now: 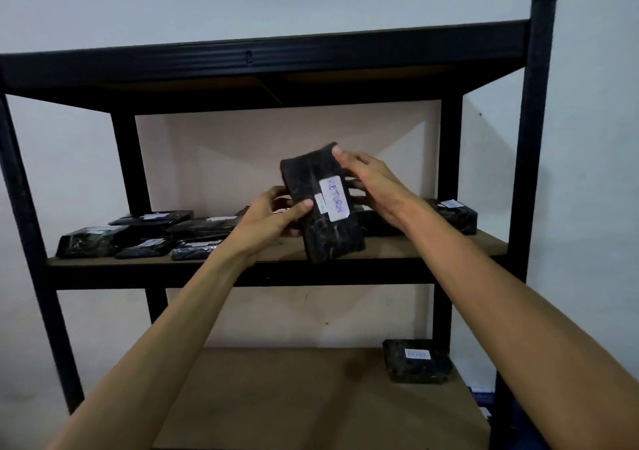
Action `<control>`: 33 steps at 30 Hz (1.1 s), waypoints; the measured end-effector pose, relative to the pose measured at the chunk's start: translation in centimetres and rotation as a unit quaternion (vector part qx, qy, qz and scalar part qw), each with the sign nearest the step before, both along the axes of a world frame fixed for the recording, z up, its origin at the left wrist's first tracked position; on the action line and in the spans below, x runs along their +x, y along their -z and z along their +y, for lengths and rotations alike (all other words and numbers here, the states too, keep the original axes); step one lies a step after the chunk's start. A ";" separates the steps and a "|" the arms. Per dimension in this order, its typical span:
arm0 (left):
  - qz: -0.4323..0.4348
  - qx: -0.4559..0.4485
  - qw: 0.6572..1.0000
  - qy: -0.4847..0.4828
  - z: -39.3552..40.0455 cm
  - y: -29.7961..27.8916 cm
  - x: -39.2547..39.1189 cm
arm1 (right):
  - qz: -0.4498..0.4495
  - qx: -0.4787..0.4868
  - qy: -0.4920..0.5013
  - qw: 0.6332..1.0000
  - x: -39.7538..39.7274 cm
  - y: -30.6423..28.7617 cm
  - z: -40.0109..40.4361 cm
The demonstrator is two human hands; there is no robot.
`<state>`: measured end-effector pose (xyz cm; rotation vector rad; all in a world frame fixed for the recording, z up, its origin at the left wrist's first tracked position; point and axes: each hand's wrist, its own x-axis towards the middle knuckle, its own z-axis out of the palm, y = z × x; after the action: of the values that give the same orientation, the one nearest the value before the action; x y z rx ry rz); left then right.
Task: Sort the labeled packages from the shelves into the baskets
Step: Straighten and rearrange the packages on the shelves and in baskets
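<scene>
A black wrapped package (323,228) with a white label reading "RETURN" is held upright in front of the middle shelf (432,247). My left hand (273,216) grips its lower left edge, thumb across the front. My right hand (371,183) holds its upper right edge, fingers behind it and thumb at the top corner. Several more black labeled packages (138,232) lie on the left part of the middle shelf. Another package (456,216) lies at that shelf's right end. One labeled package (416,359) sits on the lower shelf at the right. No basket is in view.
The black metal rack stands against a white wall, with a post (534,138) at the right and another post (20,190) at the left. The lower shelf board (269,387) is brown wood. Something blue (480,394) shows low beside the right post.
</scene>
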<state>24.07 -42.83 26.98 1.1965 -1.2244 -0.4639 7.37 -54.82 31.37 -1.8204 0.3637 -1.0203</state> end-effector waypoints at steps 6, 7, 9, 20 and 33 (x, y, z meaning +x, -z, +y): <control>0.187 -0.065 0.979 0.053 0.3 0.8 -0.4 | 0.035 0.007 -0.034 0.999 -1.8 2.9 0.8; 0.190 -0.064 0.978 0.061 0.4 0.9 -0.5 | 0.031 0.003 -0.028 0.999 -2.0 2.8 0.9; 0.197 -0.068 0.976 0.069 0.6 1.1 -0.7 | 0.028 -0.001 -0.022 0.999 -2.5 2.5 1.1; 0.158 -0.059 0.981 0.094 -1.7 2.7 -3.8 | 0.025 0.026 0.040 0.999 -8.8 3.5 0.4; 0.071 0.027 0.976 0.204 -7.9 8.6 -23.2 | 0.049 0.157 0.145 0.976 -31.9 10.8 -3.4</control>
<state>0.87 -50.75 18.43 0.9360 -1.3422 -0.8772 -24.54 -58.25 20.55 -1.5614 0.8245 -1.0060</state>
